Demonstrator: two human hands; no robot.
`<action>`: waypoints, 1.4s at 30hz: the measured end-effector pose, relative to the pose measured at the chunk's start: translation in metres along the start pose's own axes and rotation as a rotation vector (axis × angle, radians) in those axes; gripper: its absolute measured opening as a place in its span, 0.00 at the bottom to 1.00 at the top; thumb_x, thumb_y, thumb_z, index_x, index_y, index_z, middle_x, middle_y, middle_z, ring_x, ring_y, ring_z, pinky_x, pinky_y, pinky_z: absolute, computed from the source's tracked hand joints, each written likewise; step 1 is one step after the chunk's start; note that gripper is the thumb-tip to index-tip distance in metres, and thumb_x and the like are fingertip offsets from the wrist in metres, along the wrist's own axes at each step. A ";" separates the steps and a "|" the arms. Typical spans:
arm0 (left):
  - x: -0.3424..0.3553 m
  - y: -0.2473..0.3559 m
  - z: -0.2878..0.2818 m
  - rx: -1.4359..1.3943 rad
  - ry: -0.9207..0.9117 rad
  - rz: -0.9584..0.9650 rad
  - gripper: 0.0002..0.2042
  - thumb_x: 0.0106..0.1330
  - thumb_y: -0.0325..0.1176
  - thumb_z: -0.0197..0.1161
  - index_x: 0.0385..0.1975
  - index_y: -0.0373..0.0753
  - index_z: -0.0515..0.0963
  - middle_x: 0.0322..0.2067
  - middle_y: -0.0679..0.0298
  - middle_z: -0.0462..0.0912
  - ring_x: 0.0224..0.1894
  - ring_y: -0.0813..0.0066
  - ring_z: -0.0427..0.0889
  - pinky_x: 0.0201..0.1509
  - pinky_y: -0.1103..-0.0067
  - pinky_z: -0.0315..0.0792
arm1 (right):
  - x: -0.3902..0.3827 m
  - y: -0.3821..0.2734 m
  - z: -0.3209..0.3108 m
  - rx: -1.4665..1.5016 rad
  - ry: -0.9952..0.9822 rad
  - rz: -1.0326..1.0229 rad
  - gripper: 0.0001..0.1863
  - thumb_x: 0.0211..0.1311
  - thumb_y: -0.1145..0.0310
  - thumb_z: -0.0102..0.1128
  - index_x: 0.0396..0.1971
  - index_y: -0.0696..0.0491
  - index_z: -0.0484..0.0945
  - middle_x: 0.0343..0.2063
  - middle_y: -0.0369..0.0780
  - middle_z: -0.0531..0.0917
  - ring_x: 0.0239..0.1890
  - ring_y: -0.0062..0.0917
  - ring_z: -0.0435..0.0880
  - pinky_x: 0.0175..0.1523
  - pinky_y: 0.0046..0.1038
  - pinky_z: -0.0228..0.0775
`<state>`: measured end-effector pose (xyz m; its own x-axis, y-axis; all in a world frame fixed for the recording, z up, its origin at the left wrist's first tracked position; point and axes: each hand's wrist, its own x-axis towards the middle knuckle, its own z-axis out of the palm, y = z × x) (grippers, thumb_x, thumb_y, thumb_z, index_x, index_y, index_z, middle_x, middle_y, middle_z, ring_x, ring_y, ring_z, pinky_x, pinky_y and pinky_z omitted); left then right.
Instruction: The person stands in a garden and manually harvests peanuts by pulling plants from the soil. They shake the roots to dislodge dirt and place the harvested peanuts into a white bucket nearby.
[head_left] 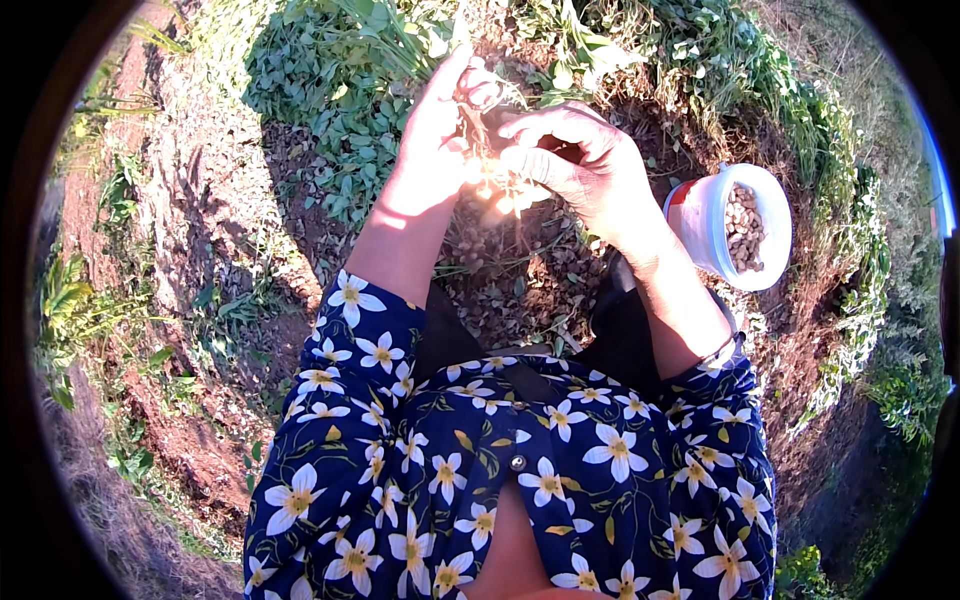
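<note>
My left hand (435,130) is closed round the stems of an uprooted plant (485,120), whose leafy tops rise above my fingers. My right hand (580,170) is beside it, thumb and fingers closed on the plant's roots (505,195) just right of my left fingers. Bright glare washes out the roots and my fingertips, so what hangs there is hard to make out. To the right of my right forearm stands a white plastic bucket (705,215) holding peanuts in their shells (742,225).
A heap of green uprooted plants (330,150) lies above and left of my hands. More greenery (700,70) runs along the upper right. Dirt with dry leaves (530,290) lies below my hands. My dark-clad legs (625,320) are on either side of it.
</note>
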<state>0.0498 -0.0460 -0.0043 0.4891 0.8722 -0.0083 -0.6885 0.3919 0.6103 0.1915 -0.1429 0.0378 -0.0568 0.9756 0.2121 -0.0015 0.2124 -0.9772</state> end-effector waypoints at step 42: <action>0.012 0.045 -0.014 -0.013 -0.018 -0.081 0.11 0.67 0.38 0.58 0.35 0.35 0.71 0.18 0.77 0.65 0.19 0.90 0.66 0.24 0.89 0.70 | -0.012 -0.022 0.017 0.113 -0.069 0.181 0.07 0.55 0.81 0.60 0.35 0.59 0.78 0.29 0.35 0.78 0.27 0.15 0.79 0.28 0.16 0.75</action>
<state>0.0172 -0.0138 0.0118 0.5529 0.8321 -0.0433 -0.6529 0.4649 0.5980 0.1754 -0.1601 0.0568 -0.1343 0.9903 0.0360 -0.0967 0.0231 -0.9950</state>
